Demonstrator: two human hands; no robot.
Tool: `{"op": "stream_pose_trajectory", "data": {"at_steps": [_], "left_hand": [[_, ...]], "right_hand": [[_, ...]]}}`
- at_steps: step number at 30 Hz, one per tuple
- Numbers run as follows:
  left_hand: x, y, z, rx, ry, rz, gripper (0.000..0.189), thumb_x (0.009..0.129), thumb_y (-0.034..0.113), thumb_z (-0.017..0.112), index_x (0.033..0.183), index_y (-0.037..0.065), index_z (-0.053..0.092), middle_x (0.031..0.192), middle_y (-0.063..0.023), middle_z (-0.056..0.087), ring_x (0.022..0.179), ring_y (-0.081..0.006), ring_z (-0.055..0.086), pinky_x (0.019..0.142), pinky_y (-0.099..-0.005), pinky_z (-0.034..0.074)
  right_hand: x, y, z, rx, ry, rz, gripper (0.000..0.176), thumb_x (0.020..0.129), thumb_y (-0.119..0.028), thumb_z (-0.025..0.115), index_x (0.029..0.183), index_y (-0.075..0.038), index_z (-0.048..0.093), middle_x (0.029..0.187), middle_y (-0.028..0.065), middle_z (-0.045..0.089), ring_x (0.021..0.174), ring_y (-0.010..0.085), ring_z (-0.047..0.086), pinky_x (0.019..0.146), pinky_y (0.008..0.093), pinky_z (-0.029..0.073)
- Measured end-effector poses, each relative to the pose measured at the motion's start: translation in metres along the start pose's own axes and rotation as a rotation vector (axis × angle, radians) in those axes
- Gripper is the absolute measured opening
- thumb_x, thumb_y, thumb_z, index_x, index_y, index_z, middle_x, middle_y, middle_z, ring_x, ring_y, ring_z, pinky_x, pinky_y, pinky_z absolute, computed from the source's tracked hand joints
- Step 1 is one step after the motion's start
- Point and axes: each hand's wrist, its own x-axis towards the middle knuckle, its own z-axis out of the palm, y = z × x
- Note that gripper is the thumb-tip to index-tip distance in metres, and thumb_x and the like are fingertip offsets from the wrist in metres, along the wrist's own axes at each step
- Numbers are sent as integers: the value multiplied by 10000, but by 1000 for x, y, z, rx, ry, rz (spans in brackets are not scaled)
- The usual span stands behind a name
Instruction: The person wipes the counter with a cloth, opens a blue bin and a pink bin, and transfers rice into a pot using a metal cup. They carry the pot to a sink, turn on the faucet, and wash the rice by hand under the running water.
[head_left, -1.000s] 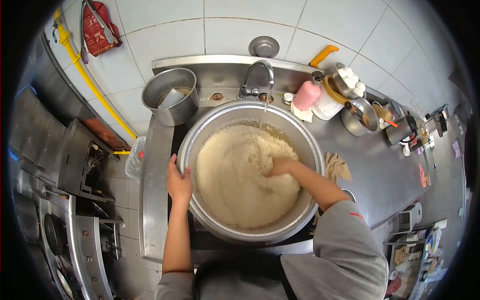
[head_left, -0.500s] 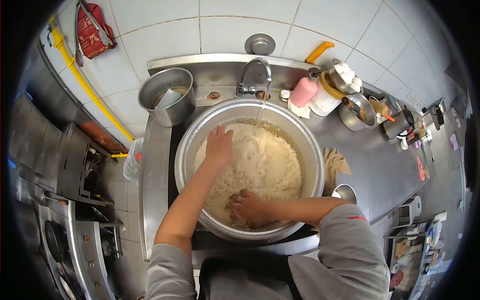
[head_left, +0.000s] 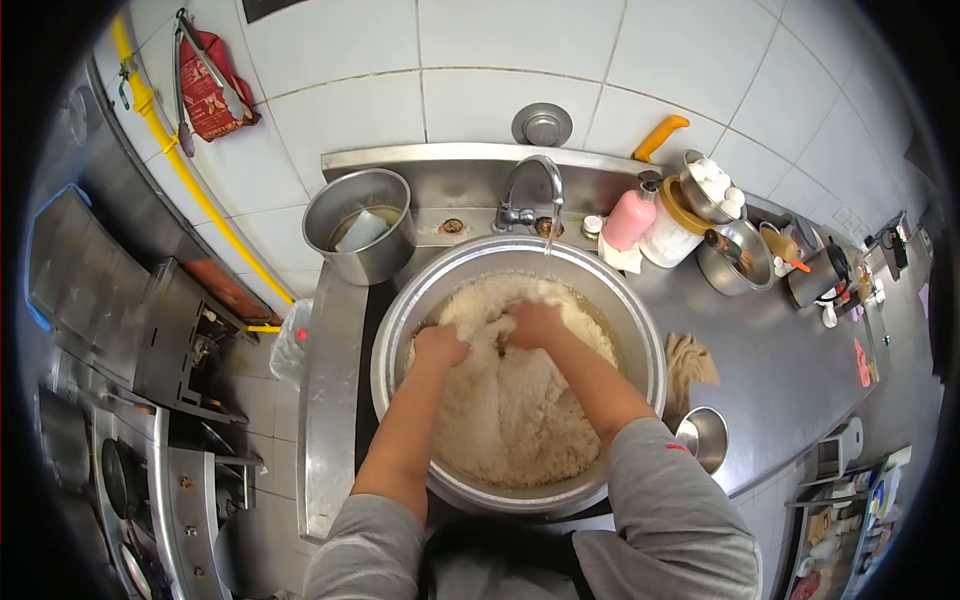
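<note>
A large round metal pot (head_left: 650, 385) stands in the sink, holding a heap of wet white rice (head_left: 510, 430) in cloudy water. On the left side of the heap my left hand (head_left: 441, 346) is curled closed, its fingertips sunk in the rice. My right hand (head_left: 535, 327) is at the far part of the heap, fingers bent and dug into the grains, their tips hidden. The two hands are a short gap apart. Above the pot's far rim, a thin stream of water runs from the curved faucet (head_left: 556, 185).
Left of the faucet stands a deep metal pot (head_left: 360, 265). On the right are a pink pump bottle (head_left: 629, 220), a white tub (head_left: 668, 240), a bowl of eggs (head_left: 715, 190), a metal bowl (head_left: 730, 272), a brown cloth (head_left: 690, 370) and a small metal bowl (head_left: 706, 440).
My right hand has moved from the near side of the rice to the far side. My left hand has lowered and curled into the rice. The camera view has shifted slightly.
</note>
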Motion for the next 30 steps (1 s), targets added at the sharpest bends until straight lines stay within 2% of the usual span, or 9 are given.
{"op": "stream_pose_trajectory", "data": {"at_steps": [6, 8, 11, 13, 16, 23, 26, 27, 30], "left_hand": [[13, 12, 52, -277, -132, -246, 662, 791, 513, 497, 1241, 29, 465, 1217, -206, 501, 1117, -302, 499, 945, -363, 385], [14, 42, 74, -733, -20, -477, 655, 805, 526, 474, 1218, 18, 478, 1194, -183, 524, 1090, -298, 513, 944, -371, 386], [-9, 60, 52, -1579, -339, -397, 594, 848, 486, 426, 1200, 10, 476, 1207, -152, 513, 1062, -284, 517, 933, -387, 395], [-22, 65, 30, -1973, -670, -238, 562, 869, 460, 404, 1201, 11, 468, 1222, -141, 499, 1058, -277, 513, 928, -393, 398], [-22, 60, 38, -2098, -623, -8, 552, 878, 451, 393, 1213, 17, 458, 1227, -137, 492, 1069, -273, 503, 928, -396, 396], [-23, 66, 29, -2116, -413, 393, 529, 898, 430, 367, 1240, 32, 436, 1241, -128, 475, 1094, -265, 481, 927, -402, 390], [-42, 61, 26, -2299, -491, 704, 520, 907, 421, 355, 1252, 38, 426, 1247, -125, 468, 1104, -261, 471, 927, -405, 388], [-41, 61, 27, -2271, -472, 728, 517, 910, 418, 352, 1256, 40, 423, 1249, -123, 465, 1108, -260, 468, 927, -405, 387], [-25, 62, 23, -2044, -403, 405, 508, 919, 409, 341, 1268, 47, 413, 1255, -120, 458, 1118, -256, 459, 927, -408, 385]], "right_hand": [[4, 77, 59, 792, 0, 451, 597, 736, -519, 570, 1166, -106, 538, 1181, 175, 523, 1100, 326, 486, 864, 484, 393], [-12, 56, 63, 1236, -37, 564, 621, 747, -538, 548, 1233, -155, 487, 1247, 185, 476, 1155, 349, 437, 889, 533, 348], [-38, -3, 25, 1592, -187, 836, 478, 812, -371, 541, 1215, -119, 490, 1279, 184, 409, 1186, 303, 379, 896, 491, 353], [-42, -29, 59, 1837, 169, 519, 391, 812, -282, 551, 1111, -31, 537, 1182, 205, 461, 1080, 298, 429, 895, 399, 363], [-65, -78, 60, 911, 760, 117, 349, 859, -217, 476, 1150, -26, 501, 1142, 210, 503, 1063, 315, 475, 912, 395, 363], [-53, -60, 15, 1125, 518, 454, 477, 872, -303, 456, 1277, -53, 425, 1339, 204, 358, 1241, 367, 315, 1046, 398, 208], [-79, -94, 13, 958, 863, -136, 404, 889, -239, 449, 1211, 6, 457, 1187, 223, 495, 1127, 363, 453, 933, 370, 357], [-68, -87, 24, 880, 790, -110, 439, 875, -297, 448, 1246, -64, 458, 1303, 221, 395, 1214, 363, 348, 1022, 430, 239], [-37, -30, 11, 1047, 490, 299, 355, 866, -307, 459, 1119, -79, 562, 1148, 193, 540, 1106, 334, 475, 933, 433, 353]]}}
